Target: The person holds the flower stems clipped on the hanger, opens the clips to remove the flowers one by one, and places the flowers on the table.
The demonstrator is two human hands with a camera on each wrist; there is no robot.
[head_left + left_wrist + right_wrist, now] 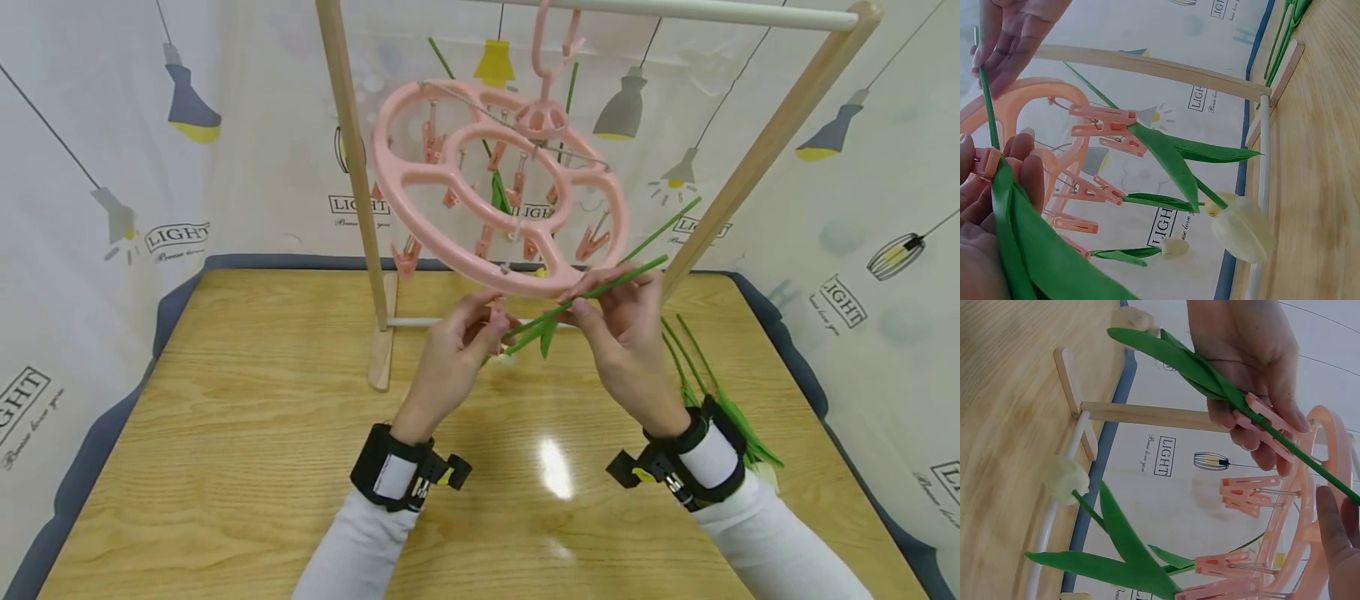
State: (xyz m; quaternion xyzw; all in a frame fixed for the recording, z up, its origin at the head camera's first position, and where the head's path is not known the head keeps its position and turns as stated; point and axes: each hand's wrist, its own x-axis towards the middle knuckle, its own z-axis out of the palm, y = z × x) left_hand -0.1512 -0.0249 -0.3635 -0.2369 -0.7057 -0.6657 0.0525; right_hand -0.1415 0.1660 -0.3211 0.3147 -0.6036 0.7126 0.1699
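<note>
My left hand (450, 358) pinches a pink clothespin (1269, 428) hanging from the rim of a round pink clip hanger (457, 257). A green tulip stem (1310, 459) runs between the clothespin's jaws. Farther along that stem, my right hand (633, 358) pinches it between thumb and fingers, just below the hanger's near right edge. The held tulip's leaves (1166, 353) spread past my left hand, and its pale bloom (1135, 320) is partly hidden. Another white tulip (1244, 231) hangs head down from a neighbouring clothespin (1104, 117).
The hanger hooks on a white bar (697, 10) between wooden posts (352, 142). More tulips hang from clips behind, such as a small white one (1175, 249). Several loose tulips (690, 367) lie on the wooden table (225, 417) by my right forearm. Lamp-printed cloth (277, 125) surrounds the table.
</note>
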